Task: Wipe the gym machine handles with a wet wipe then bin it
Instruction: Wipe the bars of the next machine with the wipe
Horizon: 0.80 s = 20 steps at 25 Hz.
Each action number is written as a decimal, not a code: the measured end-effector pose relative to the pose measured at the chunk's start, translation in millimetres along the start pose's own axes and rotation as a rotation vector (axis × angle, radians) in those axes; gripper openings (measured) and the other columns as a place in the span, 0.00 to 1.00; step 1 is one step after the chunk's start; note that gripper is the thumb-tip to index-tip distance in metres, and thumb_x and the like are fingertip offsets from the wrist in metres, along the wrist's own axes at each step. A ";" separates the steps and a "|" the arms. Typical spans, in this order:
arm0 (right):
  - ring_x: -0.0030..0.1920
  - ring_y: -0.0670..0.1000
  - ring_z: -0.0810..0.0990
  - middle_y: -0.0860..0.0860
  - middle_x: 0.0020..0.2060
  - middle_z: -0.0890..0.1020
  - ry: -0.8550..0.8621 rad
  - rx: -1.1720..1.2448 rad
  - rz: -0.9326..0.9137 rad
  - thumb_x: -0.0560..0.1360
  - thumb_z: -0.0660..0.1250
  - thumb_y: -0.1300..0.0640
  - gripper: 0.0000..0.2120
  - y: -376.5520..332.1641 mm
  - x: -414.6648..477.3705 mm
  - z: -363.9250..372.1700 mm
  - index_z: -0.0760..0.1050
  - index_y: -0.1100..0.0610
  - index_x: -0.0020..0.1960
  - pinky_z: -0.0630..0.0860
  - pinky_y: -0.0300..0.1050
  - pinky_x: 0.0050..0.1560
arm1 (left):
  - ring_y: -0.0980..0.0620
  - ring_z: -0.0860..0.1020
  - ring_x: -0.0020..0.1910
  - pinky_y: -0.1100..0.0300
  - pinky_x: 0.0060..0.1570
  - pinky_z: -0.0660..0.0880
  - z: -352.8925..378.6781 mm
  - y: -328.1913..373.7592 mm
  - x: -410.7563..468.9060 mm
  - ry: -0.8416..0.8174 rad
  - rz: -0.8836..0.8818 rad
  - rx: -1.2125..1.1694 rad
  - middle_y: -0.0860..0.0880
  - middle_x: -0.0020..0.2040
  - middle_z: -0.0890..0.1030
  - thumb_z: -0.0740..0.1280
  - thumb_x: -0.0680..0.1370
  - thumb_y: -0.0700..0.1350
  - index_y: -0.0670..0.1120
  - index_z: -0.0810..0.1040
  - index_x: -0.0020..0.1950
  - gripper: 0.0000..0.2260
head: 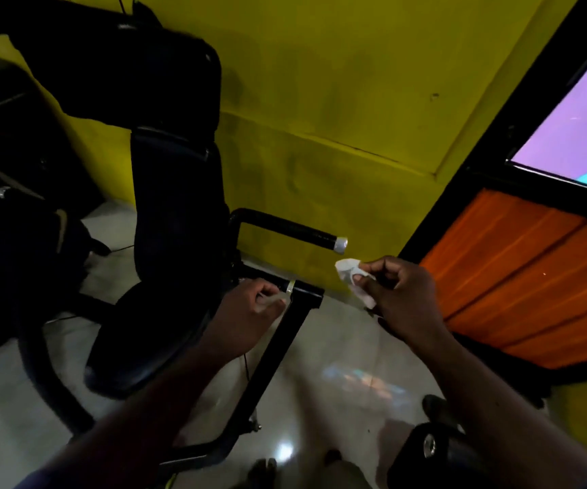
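Note:
A black gym machine with a padded seat (144, 333) and backrest (175, 206) stands at the left. Its upper handle (295, 231) is a black bar with a silver end cap, sticking out to the right. Just below and right of that cap, my right hand (401, 294) pinches a crumpled white wet wipe (350, 277), which does not touch the handle. My left hand (249, 312) grips the lower black bar (302, 289) beside the seat, fingers curled round it near a pale band.
A yellow wall (338, 118) runs behind the machine. An orange panel (532, 277) and a dark-framed window (574, 118) stand at the right. More dark equipment (20, 171) fills the left. A black roller end (429, 446) sits at the lower right on the pale tiled floor (320, 382).

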State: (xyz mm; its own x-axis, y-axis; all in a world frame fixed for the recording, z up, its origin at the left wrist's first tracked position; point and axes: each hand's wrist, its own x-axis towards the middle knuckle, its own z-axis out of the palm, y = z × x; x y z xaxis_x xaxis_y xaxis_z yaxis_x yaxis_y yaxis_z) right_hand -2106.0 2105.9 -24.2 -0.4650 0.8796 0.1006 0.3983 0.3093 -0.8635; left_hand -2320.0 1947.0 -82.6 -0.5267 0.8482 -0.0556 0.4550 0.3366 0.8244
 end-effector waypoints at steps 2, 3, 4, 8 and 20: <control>0.40 0.41 0.85 0.42 0.45 0.88 -0.013 -0.086 -0.133 0.75 0.76 0.54 0.05 20.9 49.2 -1.5 0.86 0.49 0.52 0.82 0.44 0.41 | 0.58 0.79 0.48 0.60 0.51 0.74 23.6 -3.2 27.9 0.037 -0.042 0.027 0.57 0.47 0.78 0.74 0.78 0.50 0.51 0.82 0.54 0.07; 0.45 0.41 0.86 0.44 0.49 0.88 -0.030 -0.126 -0.249 0.75 0.77 0.58 0.07 32.5 74.6 0.3 0.86 0.52 0.53 0.83 0.45 0.47 | 0.57 0.80 0.49 0.60 0.52 0.75 36.5 -6.5 40.4 0.051 -0.064 0.045 0.56 0.47 0.79 0.74 0.78 0.49 0.50 0.82 0.54 0.07; 0.50 0.43 0.86 0.47 0.52 0.87 -0.066 -0.154 -0.376 0.74 0.77 0.63 0.09 45.3 100.1 3.5 0.86 0.55 0.54 0.83 0.47 0.53 | 0.56 0.80 0.49 0.61 0.51 0.75 49.8 -9.2 51.5 0.076 -0.072 0.059 0.55 0.48 0.80 0.74 0.77 0.49 0.49 0.83 0.55 0.08; 0.64 0.45 0.82 0.47 0.62 0.84 -0.378 -0.268 -0.769 0.74 0.75 0.67 0.17 90.0 168.4 22.6 0.84 0.55 0.61 0.79 0.47 0.65 | 0.54 0.81 0.51 0.71 0.50 0.74 98.9 -12.0 82.7 0.217 -0.097 0.108 0.52 0.50 0.83 0.75 0.77 0.44 0.43 0.84 0.55 0.08; 0.52 0.49 0.87 0.51 0.50 0.88 -0.431 -0.159 -1.105 0.77 0.76 0.57 0.06 105.2 200.5 47.2 0.87 0.59 0.51 0.83 0.45 0.51 | 0.41 0.78 0.59 0.57 0.56 0.74 160.4 -6.3 89.3 0.229 -0.154 0.319 0.40 0.58 0.82 0.79 0.71 0.42 0.38 0.84 0.58 0.17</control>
State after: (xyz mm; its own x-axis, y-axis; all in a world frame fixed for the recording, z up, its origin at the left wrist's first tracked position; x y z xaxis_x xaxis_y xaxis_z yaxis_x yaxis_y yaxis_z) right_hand -2194.7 2297.8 -118.3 -0.8321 -0.0748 0.5495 -0.3046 0.8897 -0.3401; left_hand -2254.8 2086.3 -183.1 -0.7358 0.6772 -0.0084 0.5389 0.5930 0.5982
